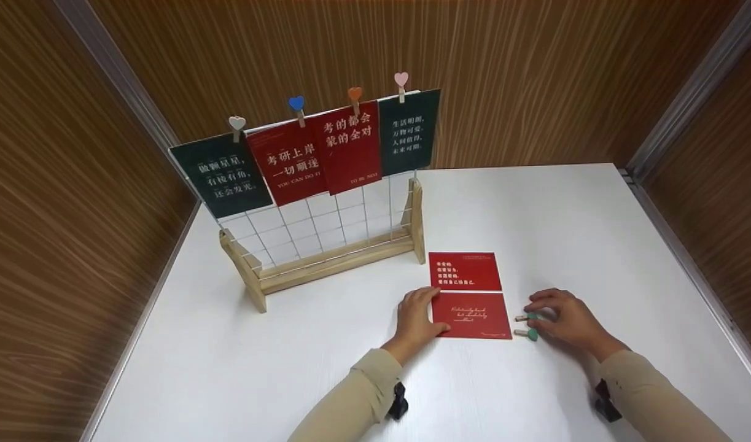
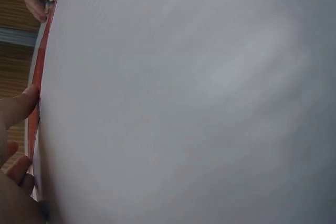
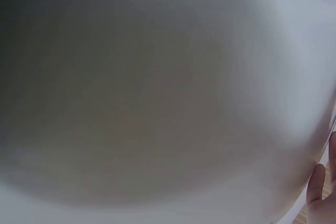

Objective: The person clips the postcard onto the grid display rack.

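Note:
Flat on the white table lie two red cards, a lower card (image 1: 473,316) and an upper card (image 1: 464,270), just apart. My left hand (image 1: 417,319) rests at the lower card's left side, its fingers at the upper left corner and its thumb on the lower edge. In the left wrist view, that thumb (image 2: 23,106) touches the red edge. My right hand (image 1: 565,319) pinches a small clothespin (image 1: 521,318) with a green heart, partly hidden by the fingers. Just below it lies a second green-heart clothespin (image 1: 525,334). Only some right-hand fingers (image 3: 316,182) show in the right wrist view.
A wire grid rack (image 1: 338,264) on a wooden base stands at the back left. Clothespins with hearts hold a row of green and red cards along its top, among them a green card (image 1: 218,178) at the left end. Wood-grain walls (image 1: 535,80) enclose the table.

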Motion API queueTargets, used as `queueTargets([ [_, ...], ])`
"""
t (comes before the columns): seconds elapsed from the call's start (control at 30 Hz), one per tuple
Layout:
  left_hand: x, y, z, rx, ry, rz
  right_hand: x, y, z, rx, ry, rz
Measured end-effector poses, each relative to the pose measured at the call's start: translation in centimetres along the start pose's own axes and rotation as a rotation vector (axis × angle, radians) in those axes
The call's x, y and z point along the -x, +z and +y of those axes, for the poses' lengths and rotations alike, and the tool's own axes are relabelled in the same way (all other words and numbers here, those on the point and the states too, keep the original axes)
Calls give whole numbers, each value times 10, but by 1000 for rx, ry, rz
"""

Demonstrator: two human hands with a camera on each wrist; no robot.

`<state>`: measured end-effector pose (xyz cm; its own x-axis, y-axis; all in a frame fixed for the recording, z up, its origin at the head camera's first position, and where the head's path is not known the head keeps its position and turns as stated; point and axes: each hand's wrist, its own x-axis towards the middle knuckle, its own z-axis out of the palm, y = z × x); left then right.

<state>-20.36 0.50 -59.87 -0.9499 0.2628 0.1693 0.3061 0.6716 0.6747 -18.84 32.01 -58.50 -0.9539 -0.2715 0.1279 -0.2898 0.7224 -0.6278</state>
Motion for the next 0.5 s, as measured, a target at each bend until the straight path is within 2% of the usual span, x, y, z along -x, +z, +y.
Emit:
queueTargets([
  [0.3, 1, -1, 1, -8, -7, -4, 1, 0, -1, 11, 28, -2],
  [0.5, 0, -1, 1, 42, -35, -21, 1, 1, 2, 4, 9, 27],
])
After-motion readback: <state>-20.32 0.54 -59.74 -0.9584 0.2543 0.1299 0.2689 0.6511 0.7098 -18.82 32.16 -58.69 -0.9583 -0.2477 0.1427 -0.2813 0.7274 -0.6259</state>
